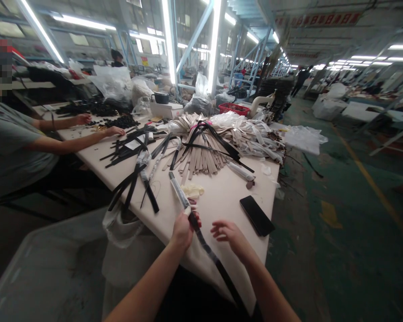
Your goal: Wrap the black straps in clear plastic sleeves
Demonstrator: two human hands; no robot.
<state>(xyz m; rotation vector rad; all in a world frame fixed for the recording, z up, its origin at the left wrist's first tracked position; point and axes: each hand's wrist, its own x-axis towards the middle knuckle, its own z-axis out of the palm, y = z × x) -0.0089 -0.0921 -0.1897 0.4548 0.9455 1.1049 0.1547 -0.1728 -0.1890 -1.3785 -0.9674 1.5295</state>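
My left hand (184, 228) is closed around a long black strap (204, 246) near the front of the table. Part of the strap beyond the hand is covered by clear plastic wrap (178, 191); its near end hangs down over the table edge towards my lap. To the right, my right hand (226, 232) is raised with fingers apart and slightly curled, touching nothing. Just past my left hand lies a crumpled pale yellow piece (194, 191). Farther back a large fanned bundle of beige straps (201, 156) has black straps draped across it.
A black phone (257, 215) lies near the right table edge. Loose black straps (134, 179) overhang the left edge. At left, a co-worker's hands (114, 131) rest by small black parts (119, 122). A red basket (234, 108) stands behind; a translucent bin (53, 264) sits below left.
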